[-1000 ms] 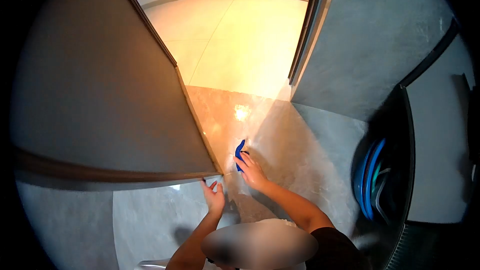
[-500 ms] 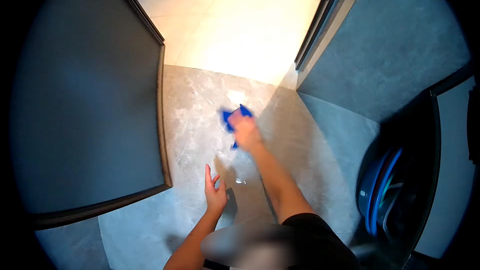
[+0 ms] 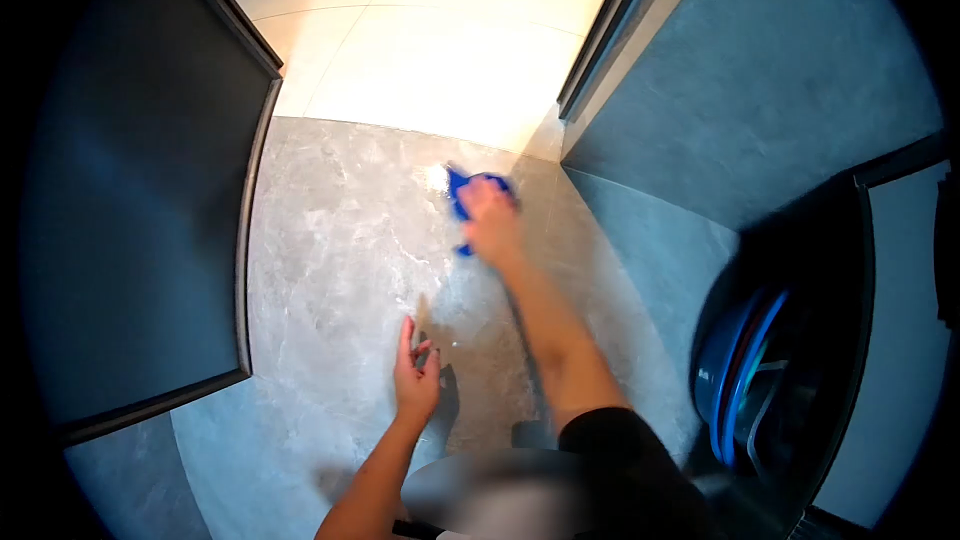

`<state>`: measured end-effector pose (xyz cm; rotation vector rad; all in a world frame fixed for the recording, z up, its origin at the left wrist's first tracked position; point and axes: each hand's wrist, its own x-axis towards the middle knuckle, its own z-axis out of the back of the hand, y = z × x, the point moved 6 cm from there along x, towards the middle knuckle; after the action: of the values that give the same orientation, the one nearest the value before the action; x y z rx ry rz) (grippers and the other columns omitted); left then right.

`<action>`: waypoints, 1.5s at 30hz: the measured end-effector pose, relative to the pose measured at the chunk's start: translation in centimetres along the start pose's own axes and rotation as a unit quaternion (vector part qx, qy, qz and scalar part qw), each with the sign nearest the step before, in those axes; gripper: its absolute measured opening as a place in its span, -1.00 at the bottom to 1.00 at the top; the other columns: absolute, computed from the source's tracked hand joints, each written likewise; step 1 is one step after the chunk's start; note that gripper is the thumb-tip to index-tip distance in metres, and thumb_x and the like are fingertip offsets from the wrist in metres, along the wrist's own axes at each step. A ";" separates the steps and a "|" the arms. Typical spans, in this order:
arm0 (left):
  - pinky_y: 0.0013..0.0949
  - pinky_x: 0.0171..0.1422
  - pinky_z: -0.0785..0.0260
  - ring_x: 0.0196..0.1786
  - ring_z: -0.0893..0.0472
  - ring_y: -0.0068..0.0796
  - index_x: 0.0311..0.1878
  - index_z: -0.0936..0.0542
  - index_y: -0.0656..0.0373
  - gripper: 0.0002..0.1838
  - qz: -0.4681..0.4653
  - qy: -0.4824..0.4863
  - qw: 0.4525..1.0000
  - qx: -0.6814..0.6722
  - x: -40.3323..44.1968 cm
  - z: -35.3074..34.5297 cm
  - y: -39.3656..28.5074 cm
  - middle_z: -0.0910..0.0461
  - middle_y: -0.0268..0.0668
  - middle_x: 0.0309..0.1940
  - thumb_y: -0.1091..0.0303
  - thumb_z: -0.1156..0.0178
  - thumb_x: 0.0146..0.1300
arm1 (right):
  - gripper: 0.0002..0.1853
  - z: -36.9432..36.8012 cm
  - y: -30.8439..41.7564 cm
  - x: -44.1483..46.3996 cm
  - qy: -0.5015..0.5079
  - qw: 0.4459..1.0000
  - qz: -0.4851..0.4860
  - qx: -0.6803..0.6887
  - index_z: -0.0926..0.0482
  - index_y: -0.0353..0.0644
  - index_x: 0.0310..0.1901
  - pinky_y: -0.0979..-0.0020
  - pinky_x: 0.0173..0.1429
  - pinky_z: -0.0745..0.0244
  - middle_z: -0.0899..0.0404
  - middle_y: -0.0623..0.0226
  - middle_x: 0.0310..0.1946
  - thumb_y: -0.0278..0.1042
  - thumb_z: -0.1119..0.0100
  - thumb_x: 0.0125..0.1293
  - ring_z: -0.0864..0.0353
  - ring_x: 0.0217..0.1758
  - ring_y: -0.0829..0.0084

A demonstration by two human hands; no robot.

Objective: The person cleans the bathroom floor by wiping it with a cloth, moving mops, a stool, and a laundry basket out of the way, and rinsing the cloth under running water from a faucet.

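Note:
A blue cloth lies under my right hand, on the grey tiled floor near the doorway. My fingers press on it and grip it, and its edges stick out around them, slightly blurred. My left hand hovers lower in the view with its fingers apart, holding nothing. Beneath it a shadow falls on the floor. A bright, glossy patch shows beside the cloth.
A dark door stands open on the left. Past the threshold lies a brightly lit pale floor. A grey wall rises on the right. Blue basins are stacked on edge in a dark recess at the lower right.
My right hand has moved the cloth forward over the floor, nearer the threshold. The left hand stays low with fingers apart. The view has shifted, so the door sits further left.

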<state>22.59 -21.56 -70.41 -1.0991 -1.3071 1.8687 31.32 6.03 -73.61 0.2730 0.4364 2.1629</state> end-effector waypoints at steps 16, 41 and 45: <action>-0.45 0.16 -0.39 0.13 -0.50 -0.42 0.52 -0.08 0.10 -0.27 0.025 0.035 0.998 -0.037 -1.6 -4.2 -0.5 -0.16 -0.09 0.47 0.64 0.00 0.28 | -0.30 5.0 -14.8 -8.6 -0.069 0.975 -0.193 0.088 -0.19 -0.09 0.44 0.05 0.50 -0.06 -0.18 -0.10 0.41 -0.17 -0.09 0.26 -0.20 0.46 0.06; -0.48 0.07 -0.42 0.09 -0.54 -0.45 0.50 -0.15 0.10 -0.31 0.004 0.102 0.995 0.003 -2.1 -12.2 -0.8 -0.25 -0.12 0.42 0.62 0.01 0.30 | -0.31 5.9 -13.9 -11.5 0.050 0.991 0.119 -0.016 -0.36 0.05 0.37 0.15 0.53 -0.06 -0.06 0.25 0.51 -0.27 -0.23 0.12 -0.07 0.54 0.20; -0.47 0.08 -0.41 0.08 -0.54 -0.47 0.50 -0.16 0.08 -0.32 -0.050 0.110 0.993 0.019 -1.4 -12.2 -2.9 -0.26 -0.12 0.42 0.62 0.00 0.31 | -0.26 9.4 -23.9 -13.8 0.017 0.978 -0.184 -0.093 -0.12 -0.15 0.47 0.12 0.56 0.06 0.04 0.10 0.53 -0.11 -0.08 0.30 0.10 0.58 0.09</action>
<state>34.03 -16.34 -69.42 -1.1618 -1.1740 1.6422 60.20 9.80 -75.17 0.0458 0.2758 1.8310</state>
